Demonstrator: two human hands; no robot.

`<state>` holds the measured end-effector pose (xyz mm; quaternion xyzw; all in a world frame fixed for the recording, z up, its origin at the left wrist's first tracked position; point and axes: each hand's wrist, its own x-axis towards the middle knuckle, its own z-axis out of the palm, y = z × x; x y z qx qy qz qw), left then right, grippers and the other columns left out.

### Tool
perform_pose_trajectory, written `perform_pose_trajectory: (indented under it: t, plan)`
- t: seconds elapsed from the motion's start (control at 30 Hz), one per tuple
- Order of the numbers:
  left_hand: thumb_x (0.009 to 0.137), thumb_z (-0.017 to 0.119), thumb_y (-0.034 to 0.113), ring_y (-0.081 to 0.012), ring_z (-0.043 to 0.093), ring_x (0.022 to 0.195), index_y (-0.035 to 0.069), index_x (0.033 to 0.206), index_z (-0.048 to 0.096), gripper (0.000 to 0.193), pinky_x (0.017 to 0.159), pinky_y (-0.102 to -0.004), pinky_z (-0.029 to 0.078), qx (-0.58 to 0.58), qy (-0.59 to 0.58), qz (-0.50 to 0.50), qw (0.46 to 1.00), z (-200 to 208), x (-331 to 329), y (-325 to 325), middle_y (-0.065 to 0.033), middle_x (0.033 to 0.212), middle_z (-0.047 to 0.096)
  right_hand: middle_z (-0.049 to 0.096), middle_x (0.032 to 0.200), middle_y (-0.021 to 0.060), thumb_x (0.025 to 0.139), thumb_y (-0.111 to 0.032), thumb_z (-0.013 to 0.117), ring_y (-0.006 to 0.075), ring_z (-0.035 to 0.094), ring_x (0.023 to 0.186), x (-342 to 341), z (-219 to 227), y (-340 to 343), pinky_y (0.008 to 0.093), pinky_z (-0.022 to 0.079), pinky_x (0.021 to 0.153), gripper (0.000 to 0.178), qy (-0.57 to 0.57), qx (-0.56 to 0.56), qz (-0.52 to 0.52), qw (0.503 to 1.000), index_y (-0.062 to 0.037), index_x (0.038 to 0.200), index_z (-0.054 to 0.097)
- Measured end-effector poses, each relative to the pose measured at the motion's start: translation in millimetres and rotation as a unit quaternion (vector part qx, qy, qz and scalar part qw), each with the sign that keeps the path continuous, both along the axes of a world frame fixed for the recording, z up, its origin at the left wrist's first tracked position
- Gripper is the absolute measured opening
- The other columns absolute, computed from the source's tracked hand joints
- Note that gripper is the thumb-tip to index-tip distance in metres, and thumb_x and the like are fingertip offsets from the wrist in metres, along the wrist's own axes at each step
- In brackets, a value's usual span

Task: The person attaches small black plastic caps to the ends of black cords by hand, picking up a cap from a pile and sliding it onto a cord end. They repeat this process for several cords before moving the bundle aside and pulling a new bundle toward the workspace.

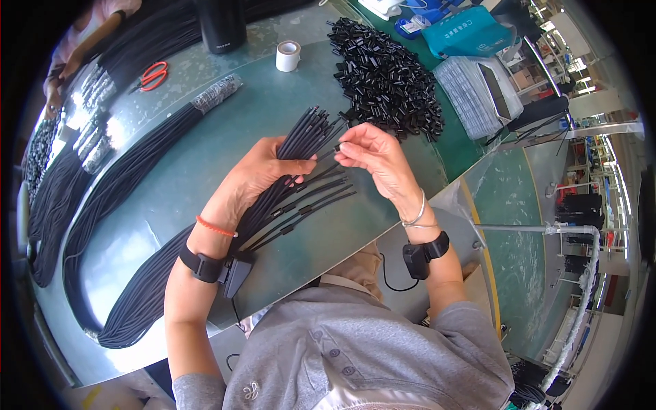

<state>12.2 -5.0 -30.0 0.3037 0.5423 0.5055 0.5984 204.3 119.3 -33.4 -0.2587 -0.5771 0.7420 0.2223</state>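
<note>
My left hand is wrapped around a bundle of thin black cables, whose cut ends fan out above the fist. The rest of the bundle trails down and left across the table. Close beside it, my right hand pinches a small black sleeve between thumb and fingers, at a cable end; whether the sleeve is on the cable I cannot tell. Below the hands, several separate cables lie spread out with short black sleeves on them. A heap of loose black sleeves lies just beyond my right hand.
Another cable bundle, wrapped in clear film at its end, curves along the left. Red-handled scissors, a white tape roll and a black cylinder stand farther back. A teal bag is at right. Another person's arm shows far left.
</note>
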Motion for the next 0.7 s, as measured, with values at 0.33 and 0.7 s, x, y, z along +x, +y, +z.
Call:
perform_pose_trajectory:
  t: [0.33,0.7]
  plan:
    - [0.080,0.072,0.010,-0.0056,0.051,0.063,-0.002,0.090,0.065,0.017,0.056,-0.0196,0.039,0.049,0.009,-0.017,0.999,-17.9,0.0,1.0,-0.0002,0.075,0.060,0.066,0.084,0.0046,0.082,-0.007,0.070,0.0169,0.061,0.079,-13.2,25.1,-34.5,0.0297,0.048,0.071,0.010,-0.133,0.444,0.086,0.882,-0.0028,0.089,0.064]
    - [0.083,0.071,0.014,-0.0053,0.048,0.063,0.000,0.090,0.062,0.019,0.056,-0.0198,0.039,0.021,-0.031,-0.011,0.999,-6.4,-2.5,-0.3,0.0009,0.072,0.055,0.061,0.081,0.0095,0.082,-0.001,0.065,0.0271,0.059,0.078,-4.0,8.8,-9.2,0.0351,0.047,0.071,0.015,-0.185,0.590,-0.049,0.784,-0.0043,0.097,0.066]
